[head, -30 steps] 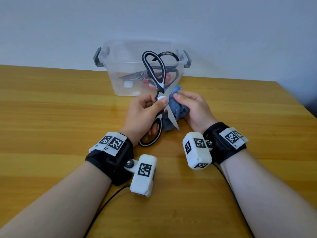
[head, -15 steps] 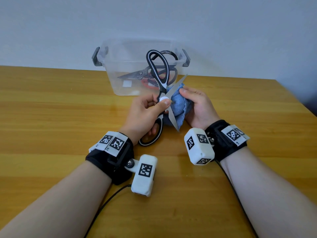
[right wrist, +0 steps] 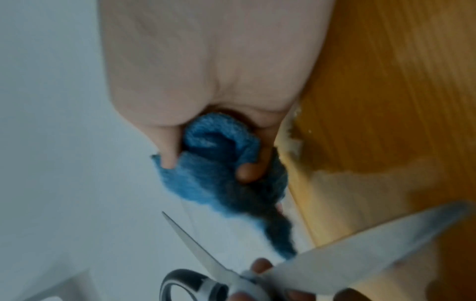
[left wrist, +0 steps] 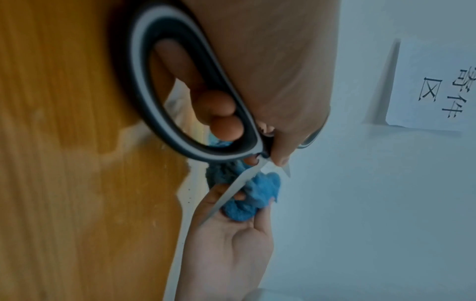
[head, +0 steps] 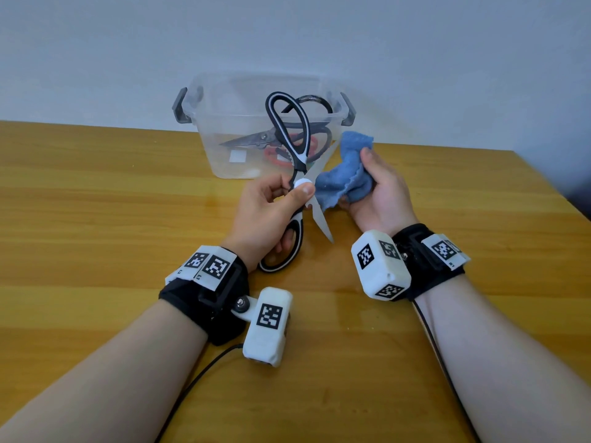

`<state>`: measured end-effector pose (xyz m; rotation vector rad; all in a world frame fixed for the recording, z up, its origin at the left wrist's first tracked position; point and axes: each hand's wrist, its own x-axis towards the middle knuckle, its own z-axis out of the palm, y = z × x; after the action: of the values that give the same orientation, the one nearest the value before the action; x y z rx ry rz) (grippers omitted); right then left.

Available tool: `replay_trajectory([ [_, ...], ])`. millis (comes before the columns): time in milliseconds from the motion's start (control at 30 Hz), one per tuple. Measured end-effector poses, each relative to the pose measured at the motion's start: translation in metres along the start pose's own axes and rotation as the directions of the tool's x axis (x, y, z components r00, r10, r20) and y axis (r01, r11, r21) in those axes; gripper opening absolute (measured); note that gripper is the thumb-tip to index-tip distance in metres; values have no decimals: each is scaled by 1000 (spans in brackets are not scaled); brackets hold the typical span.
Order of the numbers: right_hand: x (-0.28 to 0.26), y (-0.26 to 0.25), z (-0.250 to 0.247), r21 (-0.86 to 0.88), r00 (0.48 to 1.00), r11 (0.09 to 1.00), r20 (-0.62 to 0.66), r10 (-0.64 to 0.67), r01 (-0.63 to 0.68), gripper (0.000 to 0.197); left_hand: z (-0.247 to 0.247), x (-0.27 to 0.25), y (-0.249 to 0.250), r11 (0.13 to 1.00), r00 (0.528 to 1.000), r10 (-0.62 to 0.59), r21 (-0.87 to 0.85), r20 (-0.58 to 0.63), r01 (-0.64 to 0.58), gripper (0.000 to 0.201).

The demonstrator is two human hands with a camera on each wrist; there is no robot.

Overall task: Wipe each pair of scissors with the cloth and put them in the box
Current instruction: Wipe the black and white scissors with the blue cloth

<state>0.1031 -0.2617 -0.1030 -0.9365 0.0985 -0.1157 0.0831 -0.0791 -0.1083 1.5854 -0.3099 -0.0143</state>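
Scissors [head: 295, 174] splayed open in my pinching left hand [head: 265, 215], just before the box [head: 204, 135] holding two wiped pairs, while my right hand [head: 380, 193] clutches the cloth [head: 343, 180], wiping unfinished, I judge.

— What's under everything here?

— A wooden table [head: 96, 199], honey-coloured, its grain running side to side in front of me. It has a glossy finish that catches the light.

— And behind it?

— A plain pale wall [head: 287, 33], meeting the table's far edge.

— Anything on that wall?

— From my left wrist I can see a white sheet of paper [left wrist: 435, 85] stuck to it, with dark printed characters on it.

— Anything else lying about?

— Black cables [head: 204, 375] trail across the table toward me, one on each side.
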Motion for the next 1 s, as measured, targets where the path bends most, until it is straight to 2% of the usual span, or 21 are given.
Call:
replay_trajectory([
  [33,0,1,0,-78,1000,997,4,12,-12,23,0,0,0,1000,1000,5,-10,-11,-6,30],
  [133,-6,7,4,-318,990,948,135,28,17,16,0,0,1,999,999,16,-32,-36,-17,29],
  [267,-10,10,5,-410,973,910,226,40,58,33,-1,0,0,1000,1000,-6,-24,-24,5,29],
  [333,-9,11,5,-425,972,903,234,40,65,31,-1,0,1,1000,1000,-19,-13,-13,19,30],
  [400,-9,9,5,-409,973,911,225,48,49,18,-1,1,1,1000,1000,-27,-9,4,27,29],
  [467,-10,6,4,-355,976,935,210,61,18,14,-1,1,0,1000,999,-22,-11,28,22,28],
  [600,-10,3,2,-239,967,971,246,62,-2,23,1,2,-1,1000,998,-9,-12,59,10,26],
  [867,-10,2,3,-74,978,994,201,-60,76,24,1,2,0,1000,998,-18,-7,64,18,25],
  [1000,-10,0,4,18,976,997,202,-76,74,30,1,2,-1,1000,998,-25,-2,66,25,30],
])
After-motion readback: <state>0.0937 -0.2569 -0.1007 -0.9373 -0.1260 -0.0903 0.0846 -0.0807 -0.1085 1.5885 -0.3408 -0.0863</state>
